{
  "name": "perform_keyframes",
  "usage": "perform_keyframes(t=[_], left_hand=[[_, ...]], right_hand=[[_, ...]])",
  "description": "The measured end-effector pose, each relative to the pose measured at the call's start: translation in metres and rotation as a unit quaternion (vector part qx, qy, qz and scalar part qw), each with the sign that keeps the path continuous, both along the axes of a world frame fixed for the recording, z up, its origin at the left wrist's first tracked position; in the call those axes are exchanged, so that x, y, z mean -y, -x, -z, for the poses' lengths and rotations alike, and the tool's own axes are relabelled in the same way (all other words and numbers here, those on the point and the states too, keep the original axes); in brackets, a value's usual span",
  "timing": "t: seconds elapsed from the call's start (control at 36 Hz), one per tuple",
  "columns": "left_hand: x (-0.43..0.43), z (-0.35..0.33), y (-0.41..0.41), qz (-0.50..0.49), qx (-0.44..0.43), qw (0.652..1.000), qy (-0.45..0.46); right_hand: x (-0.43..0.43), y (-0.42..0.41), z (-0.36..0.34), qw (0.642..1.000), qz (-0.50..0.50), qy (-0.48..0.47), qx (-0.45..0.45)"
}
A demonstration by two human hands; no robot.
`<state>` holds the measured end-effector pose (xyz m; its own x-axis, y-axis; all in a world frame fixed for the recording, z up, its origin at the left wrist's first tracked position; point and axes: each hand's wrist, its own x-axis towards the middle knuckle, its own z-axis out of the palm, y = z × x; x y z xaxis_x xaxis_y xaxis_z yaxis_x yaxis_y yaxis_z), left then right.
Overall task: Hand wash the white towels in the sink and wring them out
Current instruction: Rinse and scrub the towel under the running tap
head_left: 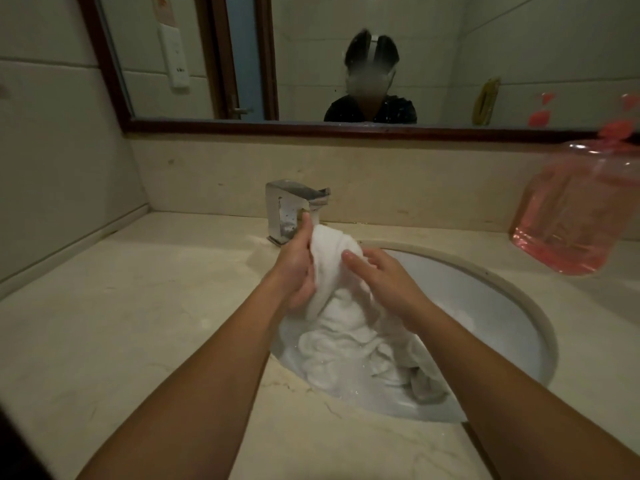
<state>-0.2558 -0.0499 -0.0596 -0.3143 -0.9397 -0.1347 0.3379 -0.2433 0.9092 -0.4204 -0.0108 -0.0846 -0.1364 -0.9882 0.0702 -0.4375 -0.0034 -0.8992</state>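
Step in hand: scrubbing, by my judgement. One bunched fold of white terry towel (pixel 332 261) is raised between both hands and looks to be rubbed against itself.
Left hand (pixel 297 271): clenched round the raised fold, thumb pointing up.
Right hand (pixel 386 277): not clenched. Its fingers (pixel 350 257) are nearly straight and pressed flat on the other side of the same fold. The thumb is hidden.
Towel position: the fold sits between the hands, above the bowl. The rest of it hangs down below both wrists into the heap.
Done so far: the towels are wetted and in the wash.
Left to do: probably more scrubbing of the heap, then wringing. No wrung-out towel shows anywhere.
Container 1: round white ceramic sink (pixel 485 299), set into the beige marble table (pixel 138 323) below and to the right of the hands. It holds a crumpled heap of white towels (pixel 346 351) with a wet sheen and small bubbles. How many towels, and the water level, cannot be told.
Container 2: clear plastic bottle of pink liquid (pixel 568 216), on the table well to the right of the right hand. It is blurred, and appears fairly full.
Tap: square chrome faucet (pixel 285 211), just beyond the left thumb. Whether water is running cannot be told.
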Motion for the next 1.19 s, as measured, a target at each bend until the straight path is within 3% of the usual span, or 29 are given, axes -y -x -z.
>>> perform_keyframes(t=[0.11, 0.19, 0.39, 0.58, 0.69, 0.78, 0.86, 1.08, 1.19], left_hand=[[0.001, 0.000, -0.005, -0.001, -0.088, 0.996, 0.017], [0.001, -0.001, -0.009, -0.018, -0.130, 0.991, 0.026], [0.005, 0.000, -0.009, -0.024, -0.153, 0.987, 0.039], [0.022, 0.015, -0.009, -0.083, 0.047, 0.987, 0.132], [0.014, 0.021, -0.009, -0.046, 0.236, 0.940, 0.240], [0.003, 0.019, -0.003, -0.027, 0.266, 0.923, 0.276], [-0.001, 0.017, 0.002, -0.058, 0.236, 0.928, 0.282], [0.005, 0.019, 0.009, -0.132, 0.145, 0.962, 0.191], [0.010, 0.017, 0.012, -0.163, 0.087, 0.975, 0.124]], right_hand=[[-0.002, -0.015, -0.004, 0.997, 0.038, 0.014, -0.059], [-0.004, -0.021, -0.004, 0.996, 0.039, 0.077, -0.014], [0.004, -0.028, -0.001, 0.995, -0.012, 0.094, 0.008], [0.013, -0.017, 0.001, 0.978, -0.016, 0.045, 0.202], [0.013, -0.015, -0.007, 0.956, -0.018, 0.038, 0.290], [0.012, -0.015, -0.015, 0.938, -0.028, 0.039, 0.343], [0.013, -0.015, -0.019, 0.927, -0.034, 0.039, 0.372], [0.012, -0.020, -0.021, 0.926, -0.078, 0.037, 0.367], [0.014, -0.021, -0.018, 0.956, -0.105, 0.050, 0.269]])
